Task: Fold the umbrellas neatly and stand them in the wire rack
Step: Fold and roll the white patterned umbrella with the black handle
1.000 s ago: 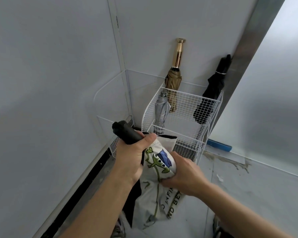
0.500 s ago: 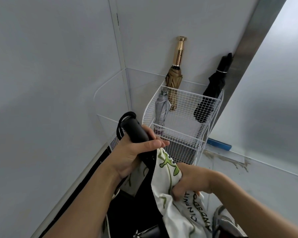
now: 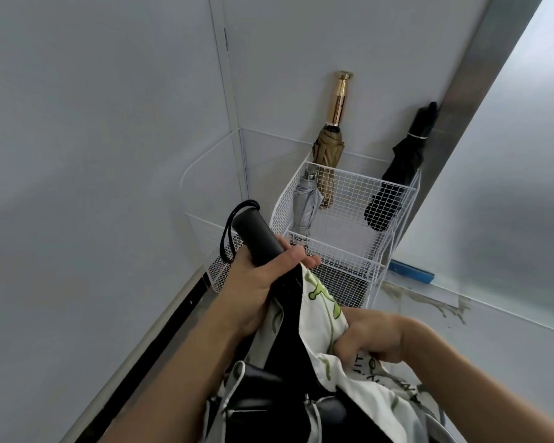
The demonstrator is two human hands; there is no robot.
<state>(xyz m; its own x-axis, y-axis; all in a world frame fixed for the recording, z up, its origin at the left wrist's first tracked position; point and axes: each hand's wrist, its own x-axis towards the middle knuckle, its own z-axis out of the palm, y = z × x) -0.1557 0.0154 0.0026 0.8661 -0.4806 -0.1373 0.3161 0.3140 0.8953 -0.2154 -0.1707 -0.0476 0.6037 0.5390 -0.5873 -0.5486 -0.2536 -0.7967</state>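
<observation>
With the gold-handled umbrella [image 3: 328, 148], grey umbrella [image 3: 304, 203] and black umbrella [image 3: 400, 167] in the wire rack [image 3: 349, 247], we judge 1 left: the printed umbrella [image 3: 320, 318], unfolded just before it, left hand [image 3: 256, 282] gripping its handle [image 3: 258, 236], right hand [image 3: 370, 337] bunching its canopy [image 3: 365, 398].

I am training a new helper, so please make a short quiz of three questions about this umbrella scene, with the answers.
1. How many umbrellas already stand in the wire rack?
2. True or false: the left hand grips the black handle of the umbrella being folded.
3. What does the right hand pinch? A. the printed fabric; B. a rack wire; C. nothing.
Key: 1. three; 2. true; 3. A.
</observation>
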